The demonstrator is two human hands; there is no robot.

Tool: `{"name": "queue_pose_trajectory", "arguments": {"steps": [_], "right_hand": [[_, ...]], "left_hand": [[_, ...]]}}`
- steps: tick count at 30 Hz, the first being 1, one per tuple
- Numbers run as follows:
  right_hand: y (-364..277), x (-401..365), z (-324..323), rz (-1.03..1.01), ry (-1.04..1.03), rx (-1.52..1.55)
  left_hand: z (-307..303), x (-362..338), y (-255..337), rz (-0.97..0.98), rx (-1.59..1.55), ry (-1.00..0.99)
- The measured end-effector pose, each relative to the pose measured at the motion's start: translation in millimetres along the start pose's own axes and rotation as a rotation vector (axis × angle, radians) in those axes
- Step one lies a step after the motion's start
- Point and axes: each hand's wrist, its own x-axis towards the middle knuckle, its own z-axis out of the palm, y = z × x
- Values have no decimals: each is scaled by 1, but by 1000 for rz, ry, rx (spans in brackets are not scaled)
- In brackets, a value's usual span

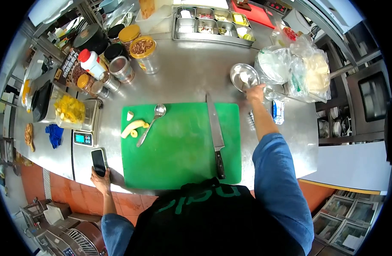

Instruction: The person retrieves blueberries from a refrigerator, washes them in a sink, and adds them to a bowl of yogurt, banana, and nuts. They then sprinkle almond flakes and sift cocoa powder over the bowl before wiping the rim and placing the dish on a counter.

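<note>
My left hand (101, 181) is closed around the lower end of a dark-screened phone (99, 162), at the table's front edge left of the green cutting board (179, 149). At the right, my right hand (255, 93) grips the near rim of a metal bowl (238, 76) with something white inside. A knife (215, 123) with a dark handle lies on the board's right side. On its left side are a metal spoon (152, 123) and banana pieces (133, 128).
Plastic bags (307, 70) sit beside the bowl, with a blue-white packet (278, 112) nearer. Jars (144, 53) stand at the back left. A scale (83, 137) and a container of yellow pieces (70, 111) are at the left. A tray of metal compartments (213, 37) lies at the back.
</note>
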Motion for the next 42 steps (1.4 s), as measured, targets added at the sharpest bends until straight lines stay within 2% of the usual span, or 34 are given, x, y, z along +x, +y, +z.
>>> {"name": "queue_pose_trajectory", "arguments": {"steps": [4,6,7,8,9,10,11,12,13,14,16,17,18,19,20,21,22,23,25,26,27,28,29,30,31,32,33,35,36,37,39,41,42], "right_hand": [[76,118,97,-44,42,-28],[113,155,129,-752,-30,-670],[101,108,101,-443,-200,35],[85,53,67,-160,-182,793],[38,-38,-34,-59,-358,561],[55,-53,-30,-114,-362,694],[59,-91,-55,-136,-451,709],[90,-100,-33,-354,-384,742],[97,-146,-63,-401,-439,776],[96,-191,-96,-403,-571,1020],[134,-242,-105,-614,-261,732],[139,-273,-135,-523,-396,749],[149,-295,-153,-445,-395,637],[164,-312,-157,-471,-341,660],[176,-326,-170,-357,-311,695],[187,-337,-186,-248,-288,730],[201,-345,-202,-171,-255,796],[223,-348,-206,-168,-241,807],[270,-354,-216,-2,-50,779],[294,-358,-214,-61,126,796],[322,-360,-218,-59,144,804],[353,-362,-223,14,96,981],[381,-366,-229,94,38,1155],[401,-370,-238,151,125,1215],[427,-373,-243,167,112,1214],[451,-375,-248,217,192,1198],[473,-378,-252,264,265,1173],[516,-375,-259,276,219,1118],[528,-367,-261,142,280,955],[534,-357,-261,9,338,804],[541,-336,-272,85,230,897],[559,-305,-279,26,-5,827],[576,-292,-269,-50,16,725]], "left_hand": [[11,-1,-13,57,-33,37],[9,-3,-7,103,-46,179],[-1,-6,12,117,-46,218],[0,-5,24,225,-109,300],[-19,-14,60,200,-276,185],[-17,-16,72,204,-583,-71],[-13,-16,87,212,-879,-350],[-19,-27,119,166,-1014,-565],[-35,-48,159,119,-1125,-799],[-65,-73,208,121,-1270,-952],[-89,-119,279,107,-1494,-1300],[-89,-137,296,77,-1572,-1483],[-75,-153,302,103,-1546,-1543],[-50,-172,304,77,-1418,-1611],[-35,-191,309,51,-1296,-1663],[-34,-207,316,63,-1286,-1695],[-36,-224,322,-10,-1225,-1806],[-37,-240,329,-74,-1161,-1898],[-58,-283,350,-98,-1130,-1877],[-54,-304,358,-122,-1095,-1916],[-46,-328,369,-147,-1061,-1958],[-33,-350,381,-119,-971,-2046],[-24,-374,389,-116,-960,-2051],[-25,-404,408,-113,-961,-2057],[-28,-431,421,-123,-953,-2053],[-30,-458,436,-72,-911,-1985],[-25,-477,446,-47,-906,-2020],[-29,-519,471,20,-885,-2055],[-40,-535,488,82,-860,-2050],[-39,-549,502,45,-862,-2025],[-33,-575,521,181,-810,-1968],[-40,-595,546,142,-771,-1982],[-44,-605,565,141,-750,-2016]]}}
